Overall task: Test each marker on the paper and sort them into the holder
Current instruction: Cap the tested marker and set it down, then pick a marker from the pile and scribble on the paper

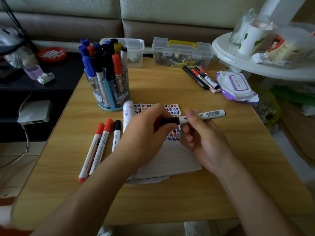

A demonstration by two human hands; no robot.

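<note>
Over the paper (170,160), left hand (144,132) fingers clamped on marker (209,114) cap, right hand (202,140) pinching barrel, scribbles (173,109) half-hidden.

We see a light wooden table (170,201). Left of centre stands a blue marker holder (109,92). The paper (170,160) lies mid-frame, its far end scribbled. Three capped markers (102,143) lie lower left. Upper right are a cluster of markers (202,77) and a wipes pack (237,86). A clear tub (134,50) and a yellow-handled box (182,53) sit along the top edge.

A home living room — sofa (119,14) behind a wooden table (170,201).
</note>
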